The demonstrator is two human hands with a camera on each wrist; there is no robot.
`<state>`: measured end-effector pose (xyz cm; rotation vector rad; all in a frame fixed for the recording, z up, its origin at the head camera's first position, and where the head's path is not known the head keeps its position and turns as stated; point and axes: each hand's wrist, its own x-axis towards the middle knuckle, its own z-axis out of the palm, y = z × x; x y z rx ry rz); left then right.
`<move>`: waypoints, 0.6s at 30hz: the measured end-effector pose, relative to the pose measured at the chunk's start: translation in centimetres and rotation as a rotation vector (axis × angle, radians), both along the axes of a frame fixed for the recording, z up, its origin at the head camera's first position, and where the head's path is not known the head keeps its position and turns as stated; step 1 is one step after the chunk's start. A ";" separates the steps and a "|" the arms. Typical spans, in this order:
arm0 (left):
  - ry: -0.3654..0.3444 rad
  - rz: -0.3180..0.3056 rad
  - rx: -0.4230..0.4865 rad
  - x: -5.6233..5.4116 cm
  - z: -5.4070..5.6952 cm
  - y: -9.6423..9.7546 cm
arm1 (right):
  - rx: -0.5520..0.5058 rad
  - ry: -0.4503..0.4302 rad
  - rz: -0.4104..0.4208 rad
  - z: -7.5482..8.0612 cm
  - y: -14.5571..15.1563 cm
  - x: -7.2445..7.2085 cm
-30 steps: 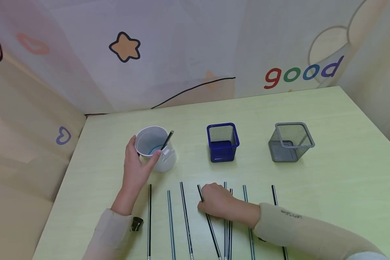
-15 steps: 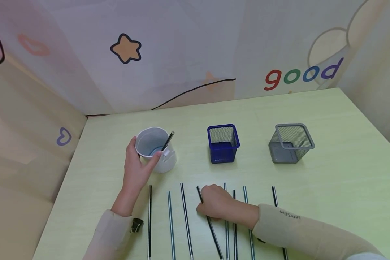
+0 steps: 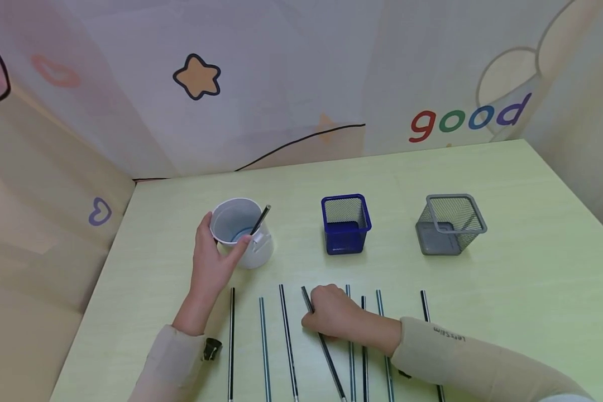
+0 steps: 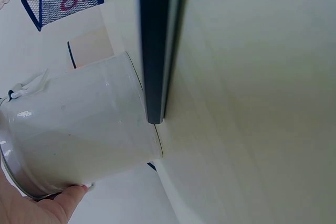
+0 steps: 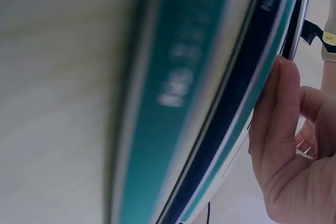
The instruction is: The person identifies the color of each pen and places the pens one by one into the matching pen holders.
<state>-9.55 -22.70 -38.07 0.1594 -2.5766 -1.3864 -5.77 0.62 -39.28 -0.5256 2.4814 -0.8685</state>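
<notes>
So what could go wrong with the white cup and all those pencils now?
Two things, maybe. The left hand holds the white cup near its top, so if the cup tips, the leaning pencil that pokes out might slide out. The right hand grips a dark pencil, and the right sleeve crosses over other pencils, so moving that arm could knock some crooked or make them roll.

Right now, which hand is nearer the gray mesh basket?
Right. The right hand, holding a dark stick, is in front and left of the gray mesh basket; the left hand, holding the white bucket, is much farther left.
</notes>
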 end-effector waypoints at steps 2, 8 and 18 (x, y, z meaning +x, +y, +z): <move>-0.006 0.002 -0.003 0.0 0.0 0.0 | -0.004 -0.017 -0.001 0.1 0.0 -0.1; -0.012 0.002 -0.007 0.0 0.0 0.0 | -0.009 -0.043 -0.009 0.3 0.0 -0.2; 0.020 -0.009 -0.005 -0.2 -0.3 -0.2 | -0.047 -0.058 -0.041 0.5 0.2 -0.3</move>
